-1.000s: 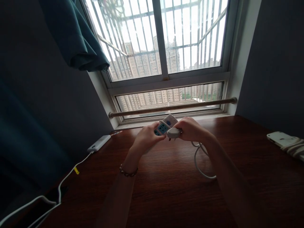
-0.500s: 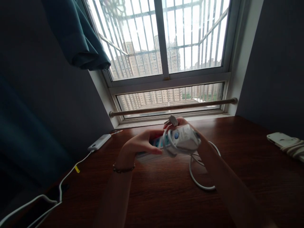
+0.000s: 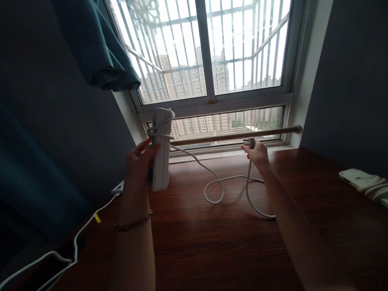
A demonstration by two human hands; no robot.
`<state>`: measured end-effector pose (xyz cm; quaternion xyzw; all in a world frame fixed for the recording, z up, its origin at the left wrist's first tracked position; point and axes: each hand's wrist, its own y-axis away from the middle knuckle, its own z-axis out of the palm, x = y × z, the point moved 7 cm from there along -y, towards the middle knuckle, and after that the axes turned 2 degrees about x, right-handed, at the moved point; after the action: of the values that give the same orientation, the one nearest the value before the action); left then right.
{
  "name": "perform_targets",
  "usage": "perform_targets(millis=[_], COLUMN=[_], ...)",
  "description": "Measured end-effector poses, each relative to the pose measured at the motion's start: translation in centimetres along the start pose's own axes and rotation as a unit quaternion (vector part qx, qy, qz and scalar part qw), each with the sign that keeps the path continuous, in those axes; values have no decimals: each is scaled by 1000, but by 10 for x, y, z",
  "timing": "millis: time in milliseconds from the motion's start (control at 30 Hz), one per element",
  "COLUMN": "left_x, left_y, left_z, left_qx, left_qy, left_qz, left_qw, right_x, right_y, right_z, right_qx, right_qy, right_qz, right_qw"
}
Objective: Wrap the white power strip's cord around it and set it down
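Left hand (image 3: 138, 161) holds power strip (image 3: 162, 165); white device's (image 3: 351, 173) mark (image 3: 359, 177) looks illegible.

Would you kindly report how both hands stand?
Left hand gripping power strip, near upright. Right hand holding plug. White cord looped between them.

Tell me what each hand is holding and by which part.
The left hand holds the white power strip around its middle; the right hand holds the plug by its body.
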<state>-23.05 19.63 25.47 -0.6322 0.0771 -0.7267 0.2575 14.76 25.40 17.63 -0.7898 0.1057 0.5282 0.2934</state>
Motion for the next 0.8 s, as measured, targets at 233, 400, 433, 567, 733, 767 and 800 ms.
perform_targets(millis=[233,400,433,567,733,767,800], left_x=[1,-3,0,9,14,14,14], left_y=[7,10,12,22,31,31,31], left_z=[14,28,31,36,37,37,37], left_qx=[-34,-97,-107,-109,-113,-115,-117], left_qy=[25,76,85,94,77,77,77], left_qz=[-47,-93,-90,-67,-48,-42,-41], left_qw=[998,988,987,987,989,989,989], right_x=[-16,-23,-14,35,99,110,121], right_y=[15,52,51,22,-7,-11,-14], right_z=[18,65,72,79,50,39,29], right_qx=[-175,-399,-400,-271,-146,-123,-103], right_qy=[-86,-7,42,189,315,335,350], right_qz=[-51,-72,-65,-6,145,175,204], right_qw=[979,914,913,944,926,918,908])
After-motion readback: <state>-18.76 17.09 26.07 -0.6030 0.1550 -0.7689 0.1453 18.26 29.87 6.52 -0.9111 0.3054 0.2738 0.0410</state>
